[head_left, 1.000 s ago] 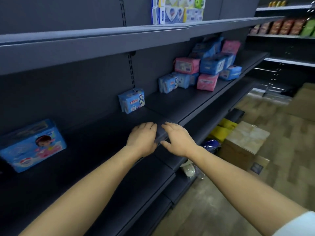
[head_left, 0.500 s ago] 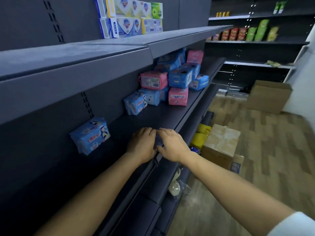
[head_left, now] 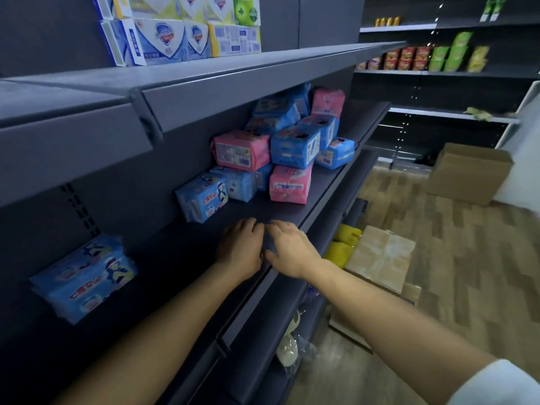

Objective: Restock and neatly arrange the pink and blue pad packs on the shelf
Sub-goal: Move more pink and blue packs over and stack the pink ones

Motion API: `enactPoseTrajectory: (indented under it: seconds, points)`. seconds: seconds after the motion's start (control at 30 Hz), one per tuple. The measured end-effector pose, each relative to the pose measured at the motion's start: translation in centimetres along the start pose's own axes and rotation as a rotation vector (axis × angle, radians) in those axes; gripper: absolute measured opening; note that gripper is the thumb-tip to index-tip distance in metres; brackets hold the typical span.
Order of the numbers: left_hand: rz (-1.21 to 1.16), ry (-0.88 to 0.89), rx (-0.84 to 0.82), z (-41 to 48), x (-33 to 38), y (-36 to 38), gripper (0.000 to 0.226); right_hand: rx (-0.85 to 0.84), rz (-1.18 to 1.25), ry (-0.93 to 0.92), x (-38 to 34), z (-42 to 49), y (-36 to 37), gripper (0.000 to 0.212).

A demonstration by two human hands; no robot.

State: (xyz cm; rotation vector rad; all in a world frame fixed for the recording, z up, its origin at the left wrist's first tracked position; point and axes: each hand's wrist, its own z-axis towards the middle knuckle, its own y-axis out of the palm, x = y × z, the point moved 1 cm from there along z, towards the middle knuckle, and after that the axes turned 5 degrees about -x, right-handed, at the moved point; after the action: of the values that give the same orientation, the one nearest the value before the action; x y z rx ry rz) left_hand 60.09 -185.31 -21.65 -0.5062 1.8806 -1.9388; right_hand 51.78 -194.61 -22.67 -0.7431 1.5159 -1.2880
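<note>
A loose heap of pink and blue pad packs sits on the dark shelf [head_left: 318, 211] ahead: a pink pack [head_left: 288, 184] stands at the front, another pink pack [head_left: 241, 150] lies on top, and a blue pack [head_left: 293, 146] is stacked beside it. One blue pack [head_left: 202, 197] leans alone to the heap's left, and a further blue pack [head_left: 83, 277] lies far left. My left hand [head_left: 241, 248] and my right hand [head_left: 292, 248] rest side by side on the bare shelf near its front edge, palms down, holding nothing.
Soap boxes [head_left: 175, 27] stand on the shelf above. Down on the wooden floor, cardboard boxes [head_left: 380, 258] sit close to the shelf base with yellow packs [head_left: 343, 244], and another box [head_left: 467, 173] stands farther off. Snack shelves [head_left: 423, 58] line the back wall.
My view has swung right along the shelf, so the heap of packs looks nearer. Both hands stay flat together at the shelf's front edge.
</note>
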Motion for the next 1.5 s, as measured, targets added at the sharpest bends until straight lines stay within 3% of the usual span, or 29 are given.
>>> enactPoseTrajectory:
  seconds: [0.43,0.7,0.97,1.2,1.4,1.5]
  points:
    - [-0.118,-0.175,0.031,8.4,3.1,0.8,0.062,-0.023,0.190,-0.120,8.5,7.1,-2.2,0.057]
    - [-0.200,-0.326,0.254,13.1,-0.2,-1.1,0.072,0.132,0.429,-0.116,7.6,12.9,-4.7,0.051]
    - [-0.119,-0.293,0.379,18.5,-4.6,-3.1,0.083,0.144,0.727,0.135,6.5,20.1,-6.8,0.051]
    - [-0.173,-0.180,0.504,20.4,-6.3,-2.4,0.079,0.142,0.854,0.207,6.1,23.2,-7.3,0.050]
    - [-0.205,-0.125,0.638,19.5,-5.7,-1.5,0.077,0.134,1.076,0.259,5.2,24.1,-6.9,0.067]
    - [-0.305,-0.044,0.708,18.4,-5.4,-1.0,0.066,0.124,1.119,0.312,4.5,24.5,-6.6,0.063]
